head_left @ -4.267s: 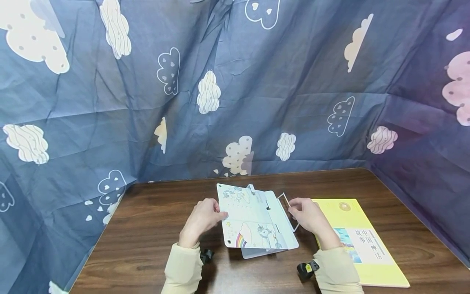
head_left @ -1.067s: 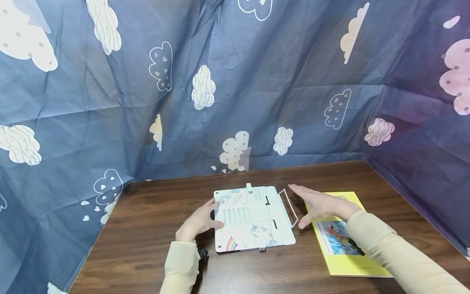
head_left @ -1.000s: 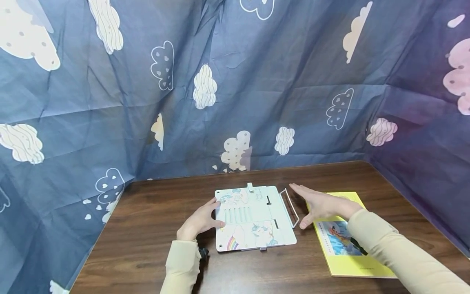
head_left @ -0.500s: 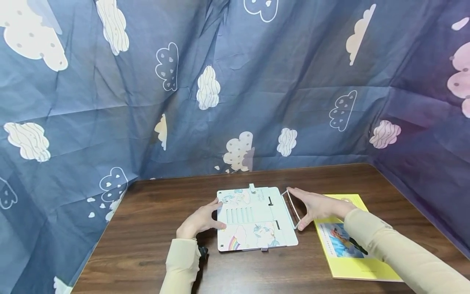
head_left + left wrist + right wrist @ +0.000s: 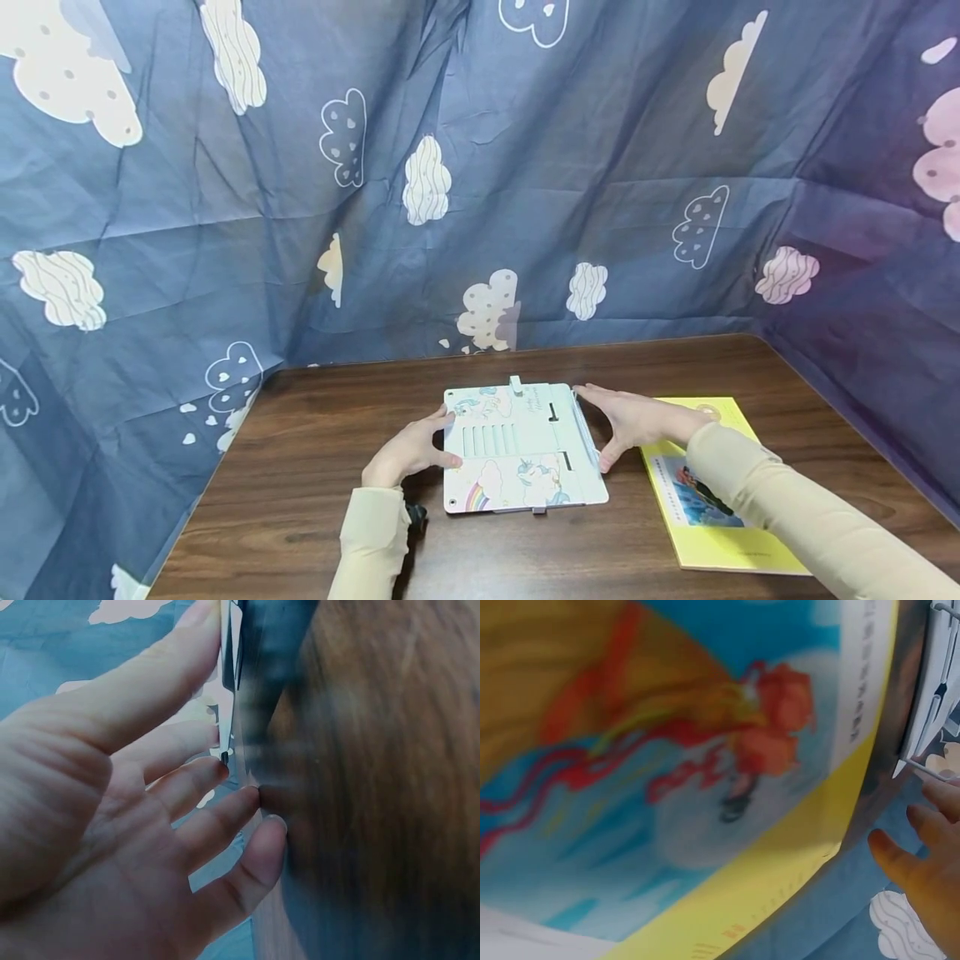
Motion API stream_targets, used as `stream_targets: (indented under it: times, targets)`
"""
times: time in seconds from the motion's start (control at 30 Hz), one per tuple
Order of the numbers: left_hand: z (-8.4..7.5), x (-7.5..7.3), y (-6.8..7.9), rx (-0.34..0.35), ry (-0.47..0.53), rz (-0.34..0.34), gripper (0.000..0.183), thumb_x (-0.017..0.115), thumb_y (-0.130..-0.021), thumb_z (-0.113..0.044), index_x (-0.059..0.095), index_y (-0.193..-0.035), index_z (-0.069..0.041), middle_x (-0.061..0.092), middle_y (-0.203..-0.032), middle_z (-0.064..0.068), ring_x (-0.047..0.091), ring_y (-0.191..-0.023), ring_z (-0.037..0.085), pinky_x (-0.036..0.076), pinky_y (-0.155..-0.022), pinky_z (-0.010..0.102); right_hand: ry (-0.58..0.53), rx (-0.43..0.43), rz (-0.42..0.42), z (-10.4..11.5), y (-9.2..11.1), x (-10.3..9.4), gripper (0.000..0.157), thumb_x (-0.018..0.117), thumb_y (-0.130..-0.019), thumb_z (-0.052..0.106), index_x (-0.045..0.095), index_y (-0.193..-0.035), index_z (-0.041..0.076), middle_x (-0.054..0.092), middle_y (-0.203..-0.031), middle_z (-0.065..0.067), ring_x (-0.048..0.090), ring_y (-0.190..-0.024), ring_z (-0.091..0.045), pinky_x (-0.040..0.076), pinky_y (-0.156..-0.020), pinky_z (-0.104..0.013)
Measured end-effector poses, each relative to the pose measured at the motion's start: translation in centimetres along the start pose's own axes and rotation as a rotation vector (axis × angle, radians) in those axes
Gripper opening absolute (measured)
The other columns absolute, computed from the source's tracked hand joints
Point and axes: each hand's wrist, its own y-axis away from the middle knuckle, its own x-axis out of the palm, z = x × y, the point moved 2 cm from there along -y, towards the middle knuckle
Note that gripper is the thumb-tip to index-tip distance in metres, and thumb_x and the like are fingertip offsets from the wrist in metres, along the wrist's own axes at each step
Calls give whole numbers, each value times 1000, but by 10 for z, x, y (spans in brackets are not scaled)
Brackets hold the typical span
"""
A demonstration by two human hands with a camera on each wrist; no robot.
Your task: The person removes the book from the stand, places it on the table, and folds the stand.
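A white folding book stand (image 5: 510,454) printed with unicorns and a rainbow lies flat on the wooden table. My left hand (image 5: 408,450) rests at its left edge, thumb and index fingertip overlapping the panel. In the left wrist view the fingers of this hand (image 5: 135,817) are spread and fairly straight beside the panel's edge. At the stand's right edge, my right hand (image 5: 637,419) spans the thin white wire support (image 5: 587,429), thumb near one end and fingertips near the other. The right wrist view shows its fingers (image 5: 900,859) extended close to the wire.
A yellow book (image 5: 720,546) with a picture cover lies on the table right of the stand, partly under my right forearm. Small clips (image 5: 516,385) stick out at the stand's far and near edges. A blue cloud-patterned cloth (image 5: 525,208) hangs behind the table.
The stand's panels, earlier raised at an angle, now lie flat. My right hand has moved left against the wire support, which has swung in toward the stand's edge. The left hand stays.
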Motion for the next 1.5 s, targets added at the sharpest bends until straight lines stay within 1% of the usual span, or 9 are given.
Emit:
stream_targets:
  times: [0.33, 0.43, 0.7, 0.93, 1.03, 1.2, 1.3, 1.43, 1.5]
  targets:
    - [-2, 0, 2, -9, 9, -2, 79, 82, -80, -21, 43, -147, -5, 24, -159, 9, 25, -143, 34, 28, -110, 50, 62, 36, 9, 7, -5, -1, 136, 89, -50, 59, 22, -153, -1, 21, -156, -27, 25, -142, -41, 29, -109, -54]
    - [-3, 0, 2, -8, 6, 2, 79, 82, -80, -21, 43, -147, -5, 24, -159, 9, 26, -143, 34, 28, -110, 50, 69, 47, 20, 8, -5, -1, 136, 89, -51, 58, 22, -153, -1, 22, -155, -27, 25, -141, -41, 28, -109, -54]
    - [-1, 1, 1, -3, 16, 14, 80, 82, -80, -22, 42, -148, -7, 23, -160, 7, 26, -143, 33, 29, -110, 49, 97, 35, 28, 17, -6, -2, 133, 91, -52, 54, 24, -151, -4, 28, -153, -29, 29, -139, -42, 30, -109, -53]
    - [2, 0, 3, -15, 14, 12, 79, 81, -81, -22, 42, -148, -7, 23, -160, 7, 26, -143, 34, 31, -108, 50, 119, 32, 48, 26, -15, 7, 128, 90, -53, 53, 29, -151, -1, 31, -154, -21, 30, -141, -35, 28, -111, -48]
    - [1, 0, 3, -14, 17, 10, 79, 81, -81, -22, 42, -148, -7, 23, -160, 7, 26, -143, 33, 31, -108, 50, 131, 18, 56, 30, -18, 10, 126, 89, -51, 53, 32, -150, -1, 34, -153, -20, 32, -140, -35, 29, -111, -49]
    - [0, -1, 1, -6, 13, 10, 80, 82, -81, -21, 42, -148, -7, 22, -160, 8, 26, -143, 32, 30, -109, 49, 188, 10, 61, 32, -23, 11, 126, 89, -49, 53, 35, -148, -3, 38, -151, -19, 35, -139, -34, 29, -111, -47]
    - [0, -2, 1, 5, 15, 6, 79, 81, -81, -20, 42, -148, -6, 22, -160, 9, 26, -143, 32, 29, -110, 49, 202, 19, 67, 33, -25, 11, 128, 90, -48, 53, 35, -148, -3, 37, -151, -18, 35, -139, -33, 29, -111, -46]
    - [1, -1, 1, 28, 42, 10, 79, 81, -81, -17, 41, -148, -3, 21, -160, 12, 25, -143, 33, 28, -110, 48, 205, 58, 78, 34, -28, 12, 130, 92, -46, 51, 34, -149, -2, 35, -153, -16, 33, -140, -32, 28, -112, -45]
    - [3, -1, 1, 24, 51, 15, 79, 81, -82, -17, 40, -148, -3, 21, -160, 12, 24, -143, 33, 28, -110, 49, 204, 62, 80, 35, -28, 13, 131, 93, -45, 51, 34, -149, -2, 35, -153, -16, 33, -140, -32, 28, -112, -45]
